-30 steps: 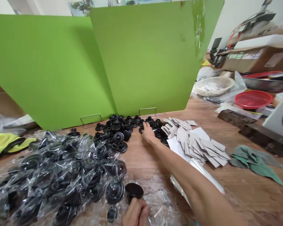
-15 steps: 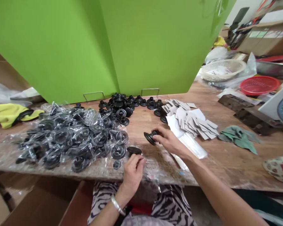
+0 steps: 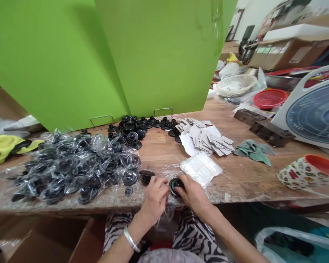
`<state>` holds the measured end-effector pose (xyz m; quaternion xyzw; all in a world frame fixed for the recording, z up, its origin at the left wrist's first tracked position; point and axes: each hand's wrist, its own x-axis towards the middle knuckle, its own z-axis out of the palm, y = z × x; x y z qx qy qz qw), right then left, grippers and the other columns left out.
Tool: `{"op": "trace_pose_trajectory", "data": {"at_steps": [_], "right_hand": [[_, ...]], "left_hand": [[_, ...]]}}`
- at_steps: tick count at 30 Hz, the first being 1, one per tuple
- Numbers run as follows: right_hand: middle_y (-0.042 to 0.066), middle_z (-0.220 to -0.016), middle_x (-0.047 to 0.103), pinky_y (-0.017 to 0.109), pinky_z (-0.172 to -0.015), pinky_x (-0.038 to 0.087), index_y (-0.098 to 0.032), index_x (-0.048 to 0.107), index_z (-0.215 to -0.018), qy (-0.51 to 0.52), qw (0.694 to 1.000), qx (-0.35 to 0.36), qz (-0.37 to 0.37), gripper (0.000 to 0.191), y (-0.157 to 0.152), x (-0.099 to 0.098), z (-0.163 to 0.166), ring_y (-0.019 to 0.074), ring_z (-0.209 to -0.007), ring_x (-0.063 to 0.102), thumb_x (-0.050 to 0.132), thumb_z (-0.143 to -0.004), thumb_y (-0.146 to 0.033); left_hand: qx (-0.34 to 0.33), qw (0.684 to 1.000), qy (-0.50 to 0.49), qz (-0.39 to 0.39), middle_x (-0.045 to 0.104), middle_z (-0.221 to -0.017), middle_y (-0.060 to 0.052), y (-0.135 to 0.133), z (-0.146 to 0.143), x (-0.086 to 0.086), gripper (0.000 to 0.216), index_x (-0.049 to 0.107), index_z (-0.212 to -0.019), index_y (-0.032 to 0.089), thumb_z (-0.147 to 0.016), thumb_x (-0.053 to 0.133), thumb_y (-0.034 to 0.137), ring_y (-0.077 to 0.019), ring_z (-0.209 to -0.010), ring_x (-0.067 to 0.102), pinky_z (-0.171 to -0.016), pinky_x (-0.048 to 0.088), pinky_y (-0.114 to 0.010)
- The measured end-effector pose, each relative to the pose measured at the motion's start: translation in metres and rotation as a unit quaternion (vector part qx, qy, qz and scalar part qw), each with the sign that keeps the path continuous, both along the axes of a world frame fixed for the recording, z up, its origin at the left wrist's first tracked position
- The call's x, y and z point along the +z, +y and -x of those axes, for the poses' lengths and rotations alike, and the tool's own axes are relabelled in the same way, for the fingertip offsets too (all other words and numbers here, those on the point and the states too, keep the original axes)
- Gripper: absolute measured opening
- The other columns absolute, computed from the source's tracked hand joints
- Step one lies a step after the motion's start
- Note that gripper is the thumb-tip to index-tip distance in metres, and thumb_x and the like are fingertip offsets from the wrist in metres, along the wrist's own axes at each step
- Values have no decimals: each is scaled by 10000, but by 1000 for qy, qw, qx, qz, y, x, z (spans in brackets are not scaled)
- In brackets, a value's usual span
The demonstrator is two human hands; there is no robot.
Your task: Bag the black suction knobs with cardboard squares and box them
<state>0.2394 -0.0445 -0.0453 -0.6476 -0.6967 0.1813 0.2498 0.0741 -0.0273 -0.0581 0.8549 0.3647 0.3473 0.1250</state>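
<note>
Your left hand (image 3: 155, 195), a silver bangle (image 3: 131, 239) on its wrist, has its fingers curled together near the table's front edge; clear film (image 3: 164, 216) hangs just below it, though you cannot tell whether the fingers grip it. Your right hand (image 3: 190, 190), close beside, grasps a round black part (image 3: 174, 187) by its ringed body.

From the left, you have a yellow cloth (image 3: 1, 148), then a broad pile of plastic-wrapped black parts (image 3: 71, 164). Next comes a dark flat-topped piece (image 3: 147, 176), standing just by your left fingers. Behind, loose black parts (image 3: 130, 126) crowd along the foot of the green boards (image 3: 159, 58), reaching right to the grey cards (image 3: 219, 145), which lie fanned in a heap. Clear bags (image 3: 201, 166) lie in front of those, just beyond your right hand. Farther right are a green rag (image 3: 253, 150) and a patterned container (image 3: 296, 175) with a red interior.
</note>
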Motion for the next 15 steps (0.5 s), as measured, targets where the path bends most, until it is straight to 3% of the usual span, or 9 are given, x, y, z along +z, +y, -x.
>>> {"op": "trace_pose_trajectory", "data": {"at_steps": [3, 5, 7, 10, 12, 15], "right_hand": [[75, -972, 569, 294, -703, 457, -169, 493, -1093, -57, 998, 33, 23, 327, -5, -3, 1, 197, -855, 578, 509, -767, -143], [88, -1079, 541, 282, -708, 459, -178, 380, -1230, -87, 995, 58, 8, 477, -7, -3, -3, 193, -908, 571, 500, -774, -102], [89, -1111, 532, 275, -679, 460, -181, 352, -1252, -143, 985, 93, -19, 504, -7, -3, -5, 189, -897, 573, 480, -780, -63], [73, -924, 592, 291, -640, 446, -147, 499, -1068, -242, 961, 116, -73, 270, -6, -5, -1, 202, -801, 572, 480, -805, -90], [68, -759, 589, 303, -583, 418, -151, 546, -856, -291, 950, 68, -92, 67, -6, -6, 7, 214, -705, 565, 498, -827, -187], [63, -644, 562, 288, -489, 338, -182, 498, -705, -321, 943, -27, -88, 182, -7, -8, 18, 207, -586, 555, 485, -843, -301]], "left_hand": [[-58, 998, -1, -27, 600, -1046, -94, -5, -3, -14, 225, 613, -735, 152, -807, 421, 58, -209, -998, 488, -833, 464, -372], [-66, 997, 1, -33, 605, -1057, -110, -7, -5, -24, 224, 610, -782, 142, -825, 403, 67, -205, -1014, 500, -843, 470, -380], [-59, 997, 0, -53, 618, -1048, -126, -9, -7, -32, 227, 608, -812, 132, -830, 390, 70, -211, -1005, 518, -840, 475, -399], [-49, 996, -15, -68, 639, -1029, -136, -10, -8, -38, 243, 610, -818, 128, -829, 374, 69, -217, -993, 530, -822, 488, -402], [-45, 997, -31, -55, 643, -1028, -135, -10, -8, -39, 251, 611, -814, 132, -831, 369, 66, -209, -993, 530, -816, 495, -384], [-47, 997, -56, -23, 634, -1051, -131, -9, -8, -39, 254, 607, -789, 136, -828, 372, 49, -195, -1006, 524, -831, 490, -362]]}}
